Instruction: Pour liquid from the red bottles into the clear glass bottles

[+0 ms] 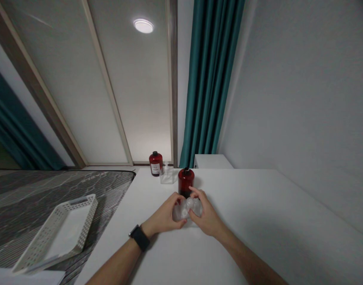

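Between my hands, on the white table, is a clear, see-through bottle [184, 211] with a rounded clear piece at its top. My left hand [166, 213] curls round the bottle's left side and wears a black watch at the wrist. My right hand [207, 215] has its thumb and fingers closed about the top and right side. The fingers partly cover the bottle, so its full shape is hidden. Right behind it stands a dark red bottle [186, 181] with a black neck, close to my right fingertips.
At the table's [247, 198] far left edge stand a red bottle with a white label [155, 164] and a clear square pump bottle [167, 175]. A white perforated basket [88, 221] lies to the left, over a grey patterned surface. A teal curtain [213, 79] hangs behind.
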The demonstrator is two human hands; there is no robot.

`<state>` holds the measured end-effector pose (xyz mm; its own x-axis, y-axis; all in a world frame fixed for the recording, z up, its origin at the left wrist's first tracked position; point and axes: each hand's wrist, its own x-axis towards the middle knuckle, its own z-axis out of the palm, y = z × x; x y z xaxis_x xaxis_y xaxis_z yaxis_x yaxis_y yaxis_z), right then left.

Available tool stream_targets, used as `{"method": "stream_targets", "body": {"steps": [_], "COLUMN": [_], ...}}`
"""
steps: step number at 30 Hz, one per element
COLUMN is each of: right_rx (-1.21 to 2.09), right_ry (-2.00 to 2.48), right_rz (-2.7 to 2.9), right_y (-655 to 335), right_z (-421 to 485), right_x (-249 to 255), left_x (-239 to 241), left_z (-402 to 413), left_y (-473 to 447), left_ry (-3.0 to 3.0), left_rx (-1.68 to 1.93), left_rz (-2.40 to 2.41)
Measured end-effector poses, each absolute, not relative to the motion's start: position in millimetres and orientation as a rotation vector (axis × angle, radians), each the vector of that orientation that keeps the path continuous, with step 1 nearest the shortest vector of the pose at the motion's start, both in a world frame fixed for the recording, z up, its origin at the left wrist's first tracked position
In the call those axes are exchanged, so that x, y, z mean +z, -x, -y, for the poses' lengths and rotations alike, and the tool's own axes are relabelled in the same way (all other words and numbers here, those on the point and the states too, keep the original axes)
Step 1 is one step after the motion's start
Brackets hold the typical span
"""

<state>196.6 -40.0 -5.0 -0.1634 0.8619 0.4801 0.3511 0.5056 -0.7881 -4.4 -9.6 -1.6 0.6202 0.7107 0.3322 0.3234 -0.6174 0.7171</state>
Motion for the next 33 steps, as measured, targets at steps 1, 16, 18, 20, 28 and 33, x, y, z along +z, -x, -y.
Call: {"method": "stream_targets", "body": {"steps": [1,16,18,20,28,33], "right_rx": [0.626,0.707,0.702,0.678,0.657,0.677], "right_ry": [1.018,0.984,0.986,0.998,1.051,1.049], "right_rz": [1.74,1.747,1.751,1.751,1.73,1.671], "right_y": [-196.8,-201.0,-200.8,-199.4,-195.9,-196.0], "right_z": [40.0,37.3,37.4,37.8,40.7,38.5], "right_x": [-4.7,-0.1,-1.2,-2.7,-2.6,-4.8], "left_x": [-1.5,1.8,2.9,3.2,4.4,5.3], "left_z": [9.6,12.5,13.5,14.0,15.1,16.2], "left_y": [4.4,5.3,5.2,5.2,4.3,3.9], "left_ry": [-2.23,-2.217,-2.209,-2.202,-2.211,-2.203], "left_rx": [0.82,0.817,0.818,0.816,0.832,0.811], "left_rz": [-0.811,-0.797,-0.793,-0.796,-0.838,-0.862]}}
